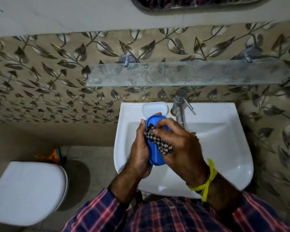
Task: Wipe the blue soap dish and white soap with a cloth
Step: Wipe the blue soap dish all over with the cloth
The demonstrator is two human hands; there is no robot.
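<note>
Over the white sink basin (224,148), my left hand (139,151) grips the blue soap dish (155,156), cupping it from the left and behind. My right hand (177,141) presses a black-and-white checked cloth (159,141) against the dish's inner face, fingers closed on the cloth. A white soap (155,108) lies on the sink's back ledge, just beyond the dish and left of the tap. A yellow thread is tied around my right wrist.
A chrome tap (179,106) stands at the back of the sink, right of the soap. A glass shelf (182,74) juts from the leaf-patterned tiled wall above. A white toilet lid (27,191) is at lower left, an orange object (52,155) behind it.
</note>
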